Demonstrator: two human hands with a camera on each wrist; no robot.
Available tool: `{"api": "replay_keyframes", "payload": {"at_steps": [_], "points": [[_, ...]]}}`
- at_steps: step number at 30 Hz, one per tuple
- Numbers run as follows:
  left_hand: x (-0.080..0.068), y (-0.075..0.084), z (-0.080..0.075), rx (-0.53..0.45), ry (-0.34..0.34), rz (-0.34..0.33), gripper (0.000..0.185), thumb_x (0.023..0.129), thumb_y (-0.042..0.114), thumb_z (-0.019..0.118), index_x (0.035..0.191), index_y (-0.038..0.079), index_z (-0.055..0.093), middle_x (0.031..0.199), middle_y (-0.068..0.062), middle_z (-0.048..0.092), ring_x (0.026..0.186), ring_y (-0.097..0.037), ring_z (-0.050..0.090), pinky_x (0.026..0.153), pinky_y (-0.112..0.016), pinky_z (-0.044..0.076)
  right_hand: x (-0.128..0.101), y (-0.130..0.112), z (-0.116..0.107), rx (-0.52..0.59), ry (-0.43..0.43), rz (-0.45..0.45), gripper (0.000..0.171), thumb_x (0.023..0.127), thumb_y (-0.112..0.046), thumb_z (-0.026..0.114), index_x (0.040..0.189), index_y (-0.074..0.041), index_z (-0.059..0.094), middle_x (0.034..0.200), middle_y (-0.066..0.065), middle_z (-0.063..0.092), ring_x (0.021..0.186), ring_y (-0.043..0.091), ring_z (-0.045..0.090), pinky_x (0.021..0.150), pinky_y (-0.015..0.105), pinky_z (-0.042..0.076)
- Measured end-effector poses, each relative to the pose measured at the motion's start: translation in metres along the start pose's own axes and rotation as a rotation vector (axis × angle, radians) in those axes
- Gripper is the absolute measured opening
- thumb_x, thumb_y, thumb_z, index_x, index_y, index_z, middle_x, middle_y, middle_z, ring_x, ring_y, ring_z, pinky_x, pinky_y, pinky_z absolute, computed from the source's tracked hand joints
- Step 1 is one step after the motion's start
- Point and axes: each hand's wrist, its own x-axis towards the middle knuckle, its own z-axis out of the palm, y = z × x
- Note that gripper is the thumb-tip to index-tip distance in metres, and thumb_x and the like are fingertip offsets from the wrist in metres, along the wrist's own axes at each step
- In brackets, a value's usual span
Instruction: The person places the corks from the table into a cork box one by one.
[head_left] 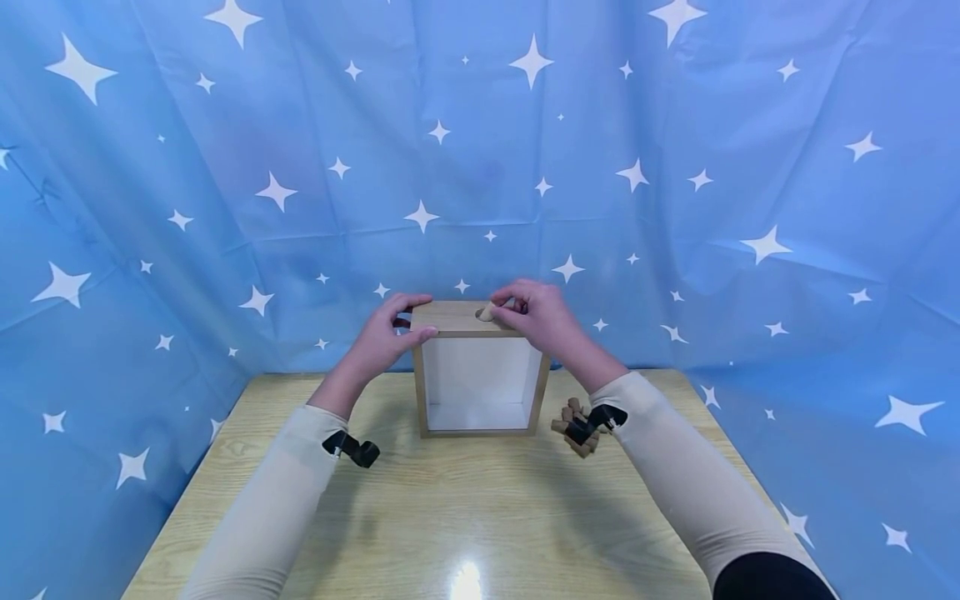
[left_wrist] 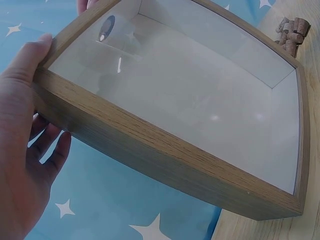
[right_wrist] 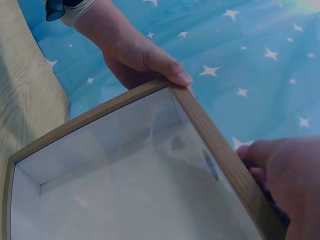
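A wooden shadow box (head_left: 480, 433) with a clear front and white inside stands upright on the table. My left hand (head_left: 382, 342) grips its top left corner, the thumb at the front edge and fingers spread along the side and back. At the round hole in the box's top, my right hand (head_left: 536, 312) pinches a cork (head_left: 487, 312), tilted at the opening. Inside the box, seen in the left wrist view, the hole (left_wrist: 106, 28) shows through the clear front. Much of the right hand's grip is hidden in the right wrist view.
Several corks (head_left: 574, 427) lie in a pile right of the box, partly behind the right wrist camera. The light wooden table (head_left: 450, 517) ends at a blue curtain (head_left: 480, 150) with white stars, close behind the box.
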Motion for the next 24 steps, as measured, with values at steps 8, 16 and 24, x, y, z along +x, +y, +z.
{"api": "replay_keyframes", "payload": {"at_steps": [8, 16, 24], "points": [[0.001, -0.003, 0.0, -0.005, -0.001, 0.005, 0.067, 0.102, 0.048, 0.082, 0.159, 0.021, 0.061, 0.155, -0.006, 0.055, 0.132, -0.031, 0.054, 0.112, -0.062, 0.048, 0.0, 0.002, -0.001, 0.003, -0.005, -0.02, 0.019, 0.101, -0.009, 0.083, 0.119, -0.003, 0.083, 0.099, 0.004, 0.074, 0.075, 0.018, 0.062, 0.062, 0.029, 0.05], [0.0, -0.002, 0.001, -0.003, 0.002, -0.008, 0.067, 0.101, 0.051, 0.082, 0.158, 0.023, 0.061, 0.152, -0.003, 0.056, 0.129, -0.035, 0.056, 0.108, -0.056, 0.051, -0.015, 0.009, -0.014, 0.008, 0.035, -0.006, 0.024, 0.1, -0.011, 0.084, 0.122, -0.003, 0.079, 0.103, 0.005, 0.072, 0.081, 0.02, 0.065, 0.069, 0.033, 0.056], [0.0, -0.002, 0.0, 0.004, 0.003, 0.0, 0.066, 0.101, 0.049, 0.082, 0.158, 0.023, 0.061, 0.153, -0.004, 0.056, 0.128, -0.032, 0.057, 0.108, -0.056, 0.051, -0.061, 0.042, -0.038, 0.07, 0.176, 0.091, 0.021, 0.101, -0.011, 0.083, 0.118, -0.001, 0.078, 0.105, 0.011, 0.07, 0.085, 0.022, 0.064, 0.071, 0.024, 0.054]]}}
